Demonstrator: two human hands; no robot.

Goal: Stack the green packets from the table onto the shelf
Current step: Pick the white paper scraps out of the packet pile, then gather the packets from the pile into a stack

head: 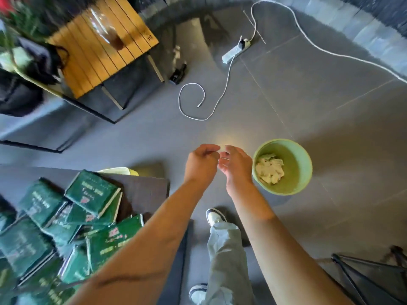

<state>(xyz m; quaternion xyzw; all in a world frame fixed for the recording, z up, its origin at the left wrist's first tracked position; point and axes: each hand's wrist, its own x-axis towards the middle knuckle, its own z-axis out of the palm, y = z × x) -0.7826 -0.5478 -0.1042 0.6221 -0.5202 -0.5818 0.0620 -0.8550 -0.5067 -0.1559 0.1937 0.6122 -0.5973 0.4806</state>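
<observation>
Currently we see both hands out over the grey floor, close together near frame centre, and neither carries a packet. Our left hand (201, 160) has its fingers curled loosely inward; whether it pinches something small we cannot tell. Our right hand (236, 165) is relaxed and part open, fingertips almost touching the left, holding nothing we can make out.

The green packets (72, 219) lie in a jumbled heap on the dark table (145, 188) at about 8 o'clock, overlapping and tilted at odd angles. No shelf can be picked out with certainty, so we cannot count any packets already stacked.

Judgement: most of the work appears to remain, since the pile looks large and nothing is in hand.

Other items: a green bin (284, 166) holding crumpled paper at 3 o'clock, just beside the right hand; a wooden slatted table (103, 45) at 11 o'clock; a power strip (235, 50) with a white cable (198, 102) at 12 to 1 o'clock.
</observation>
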